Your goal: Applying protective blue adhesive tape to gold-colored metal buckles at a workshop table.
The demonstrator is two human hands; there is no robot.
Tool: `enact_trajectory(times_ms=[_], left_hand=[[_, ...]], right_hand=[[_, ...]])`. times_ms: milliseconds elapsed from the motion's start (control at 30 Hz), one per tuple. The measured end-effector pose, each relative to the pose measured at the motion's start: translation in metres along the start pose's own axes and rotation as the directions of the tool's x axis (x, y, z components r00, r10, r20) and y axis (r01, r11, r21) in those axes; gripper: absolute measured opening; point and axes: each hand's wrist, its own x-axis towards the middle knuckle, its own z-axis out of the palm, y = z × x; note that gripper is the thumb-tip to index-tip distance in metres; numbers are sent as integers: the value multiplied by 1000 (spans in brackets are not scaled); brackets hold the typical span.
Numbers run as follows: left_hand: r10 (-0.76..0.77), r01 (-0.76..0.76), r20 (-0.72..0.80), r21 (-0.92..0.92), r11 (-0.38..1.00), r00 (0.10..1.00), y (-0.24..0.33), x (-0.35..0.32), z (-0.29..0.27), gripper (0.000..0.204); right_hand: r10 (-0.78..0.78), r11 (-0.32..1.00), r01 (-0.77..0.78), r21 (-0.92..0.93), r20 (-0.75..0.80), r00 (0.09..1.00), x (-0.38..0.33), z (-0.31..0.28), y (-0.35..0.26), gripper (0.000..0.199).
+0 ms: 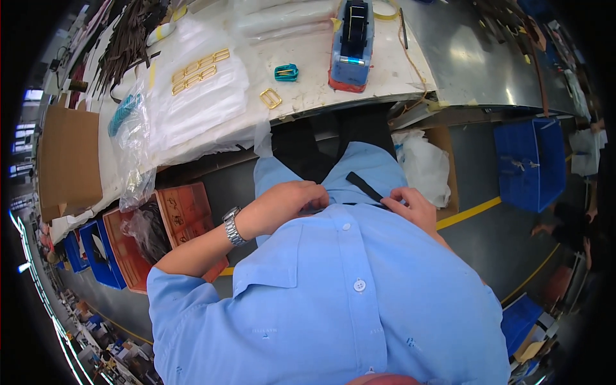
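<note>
My right hand (414,206) is at my waist, its thumb and fingers pinching a short black strap (364,186) whose loose end points up toward the table. My left hand (296,197) sits at the other side of my waist with its fingers curled in. What it holds, if anything, is hidden by the hand and my shirt. Beyond my lap, a single gold rectangular buckle (271,98) lies near the table's front edge. A teal-wrapped buckle (286,72) rests just behind it. More gold buckles (200,72) are lined up in rows on plastic sheeting.
A blue tape dispenser (351,48) stands on the white table (308,96). Orange crates (186,215) and a brown carton (70,160) are to the left. Right of my legs is a carton with a white plastic bag (425,168); farther right stands a blue crate (527,173).
</note>
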Motion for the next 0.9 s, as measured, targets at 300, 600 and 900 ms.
enact_trajectory(times_ms=[300,600,900], left_hand=[[63,0,-92,568,823,994,-22,1,20,11],[-81,92,-77,151,984,994,-17,-26,11,5],[91,-97,220,17,995,971,-11,60,-17,24]], right_hand=[[-140,989,139,44,14,990,19,30,9,10],[-273,962,271,34,53,961,23,27,30,9],[-136,991,131,39,240,961,-8,-26,24,18]])
